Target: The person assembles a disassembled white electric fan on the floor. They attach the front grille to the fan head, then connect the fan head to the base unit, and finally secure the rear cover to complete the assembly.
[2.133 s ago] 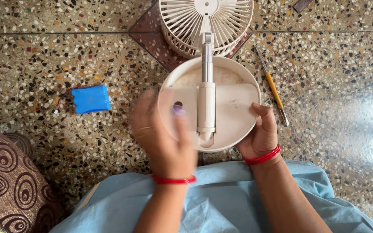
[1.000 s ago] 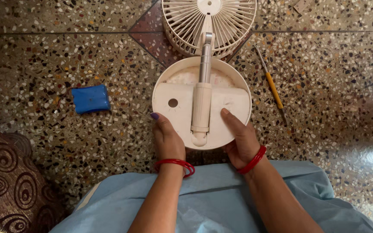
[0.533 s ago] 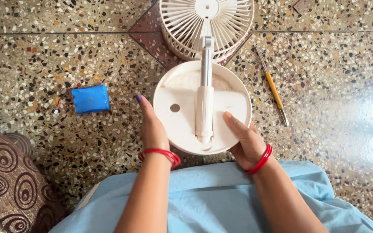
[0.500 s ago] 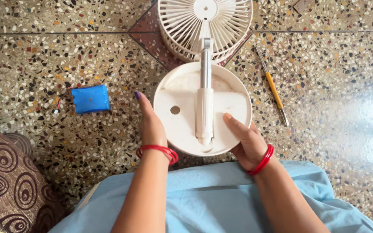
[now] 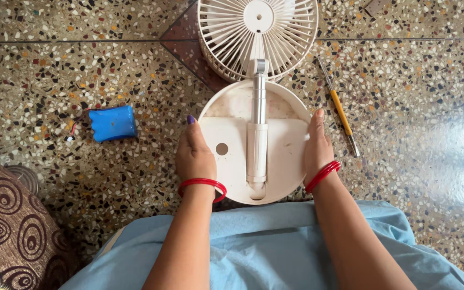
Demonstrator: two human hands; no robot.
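1. Left hand [image 5: 195, 156] and right hand [image 5: 318, 147]: fingers flat against opposite rims, clasping the round fan base [image 5: 283, 161] on the terrazzo floor [image 5: 55, 70].
2. Base: probably light, rigid, smooth plastic; best held by the rim, clear of the folding pole [image 5: 258, 139].

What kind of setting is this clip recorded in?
Probably a home floor used as a repair spot: speckled terrazzo floor, a patterned cushion at the edge, and a folding fan base held between both hands, with a screwdriver lying nearby.
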